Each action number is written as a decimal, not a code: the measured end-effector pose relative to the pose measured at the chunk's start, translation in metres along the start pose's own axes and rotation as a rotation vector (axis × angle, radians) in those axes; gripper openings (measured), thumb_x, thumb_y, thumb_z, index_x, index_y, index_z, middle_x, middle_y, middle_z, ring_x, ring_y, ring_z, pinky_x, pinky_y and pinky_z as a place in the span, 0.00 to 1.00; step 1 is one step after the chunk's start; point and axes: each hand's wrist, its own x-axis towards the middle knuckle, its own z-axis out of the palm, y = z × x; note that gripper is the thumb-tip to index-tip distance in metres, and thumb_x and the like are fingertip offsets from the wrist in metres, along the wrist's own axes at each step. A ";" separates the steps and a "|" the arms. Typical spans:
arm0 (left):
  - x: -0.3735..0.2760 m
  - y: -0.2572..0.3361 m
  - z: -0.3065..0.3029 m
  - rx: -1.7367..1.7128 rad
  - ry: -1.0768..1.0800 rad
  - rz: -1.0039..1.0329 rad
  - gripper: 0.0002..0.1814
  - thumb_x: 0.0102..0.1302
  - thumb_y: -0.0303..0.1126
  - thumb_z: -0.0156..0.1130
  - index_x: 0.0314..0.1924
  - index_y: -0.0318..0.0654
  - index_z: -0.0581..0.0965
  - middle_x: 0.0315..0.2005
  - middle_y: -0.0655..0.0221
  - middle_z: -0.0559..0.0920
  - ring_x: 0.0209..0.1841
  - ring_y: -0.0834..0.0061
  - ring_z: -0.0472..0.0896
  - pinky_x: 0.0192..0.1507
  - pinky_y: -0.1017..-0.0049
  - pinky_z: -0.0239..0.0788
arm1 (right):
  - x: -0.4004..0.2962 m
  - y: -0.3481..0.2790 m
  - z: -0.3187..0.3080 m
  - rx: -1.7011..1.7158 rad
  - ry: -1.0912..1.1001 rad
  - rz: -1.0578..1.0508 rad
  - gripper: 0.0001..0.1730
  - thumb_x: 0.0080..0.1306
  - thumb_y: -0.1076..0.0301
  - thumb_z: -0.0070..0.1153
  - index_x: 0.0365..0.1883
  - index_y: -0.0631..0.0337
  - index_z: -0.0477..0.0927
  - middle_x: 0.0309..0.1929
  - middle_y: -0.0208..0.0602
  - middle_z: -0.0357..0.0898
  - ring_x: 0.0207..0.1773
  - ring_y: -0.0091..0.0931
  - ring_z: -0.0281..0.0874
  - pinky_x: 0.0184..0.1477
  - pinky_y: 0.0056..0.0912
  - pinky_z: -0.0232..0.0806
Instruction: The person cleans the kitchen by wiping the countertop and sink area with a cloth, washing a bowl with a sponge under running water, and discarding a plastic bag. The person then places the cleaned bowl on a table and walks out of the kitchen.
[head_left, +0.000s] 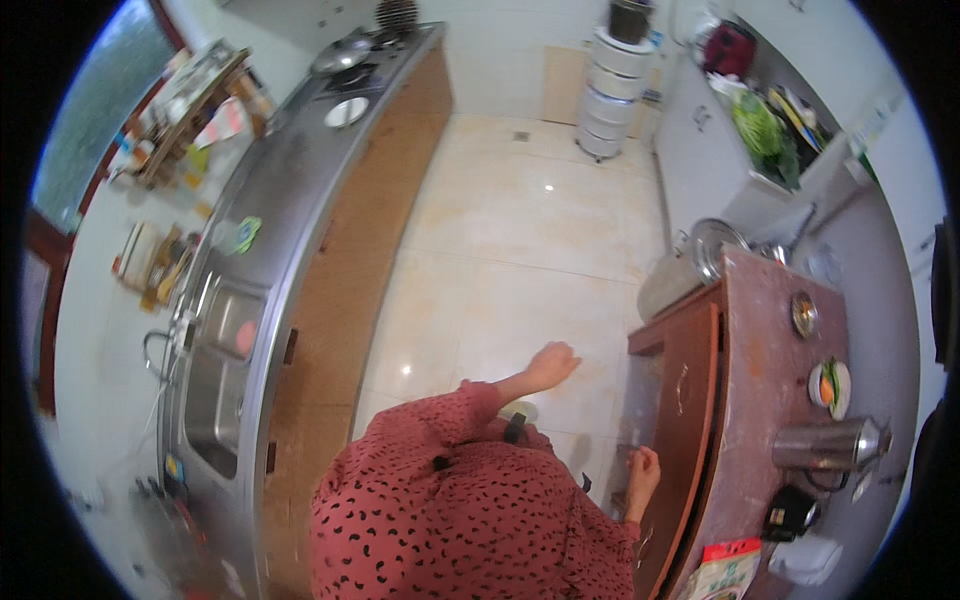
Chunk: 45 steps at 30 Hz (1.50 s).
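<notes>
Bare and loosely curled, my left hand (553, 366) hangs over the pale tiled floor (502, 300), with nothing visible in it. My right hand (643, 472) is beside the front of a reddish-brown wooden cabinet (682, 420), fingers slightly bent and apart. Whether it touches the cabinet front is unclear. On the cabinet top are a metal bowl (804, 315) with food in it, a pale dish (841, 397) with green and orange food, and a steel vacuum flask (821, 444) lying or standing near the wall.
Along the left runs a steel counter (292, 180) with a double-basin sink (214, 409), a white plate (346, 112) and a wok (341, 54). A stacked white drawer tower (604, 97) stands at the back. Leafy greens (757, 127) fill a ledge at right. A printed bag (724, 571) lies nearby.
</notes>
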 end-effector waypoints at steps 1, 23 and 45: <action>-0.018 -0.014 -0.018 0.023 0.070 -0.053 0.19 0.65 0.43 0.54 0.28 0.32 0.77 0.33 0.51 0.78 0.41 0.49 0.75 0.45 0.55 0.66 | 0.009 -0.001 0.004 -0.040 -0.057 -0.006 0.12 0.67 0.69 0.52 0.47 0.64 0.77 0.36 0.34 0.81 0.33 0.21 0.76 0.36 0.24 0.68; -0.218 -0.185 -0.185 -0.490 0.885 -0.647 0.12 0.58 0.34 0.57 0.35 0.33 0.81 0.27 0.57 0.81 0.37 0.65 0.81 0.41 0.69 0.71 | 0.029 -0.152 0.346 -0.321 -0.997 -0.253 0.14 0.66 0.67 0.52 0.49 0.62 0.77 0.36 0.33 0.82 0.34 0.22 0.78 0.35 0.23 0.68; -0.335 -0.319 -0.333 -0.678 1.353 -0.928 0.17 0.60 0.32 0.61 0.48 0.35 0.73 0.39 0.66 0.77 0.40 0.73 0.75 0.44 0.73 0.68 | 0.124 -0.267 0.777 -0.164 -1.301 0.120 0.16 0.67 0.59 0.53 0.48 0.59 0.75 0.43 0.31 0.81 0.42 0.23 0.78 0.40 0.24 0.70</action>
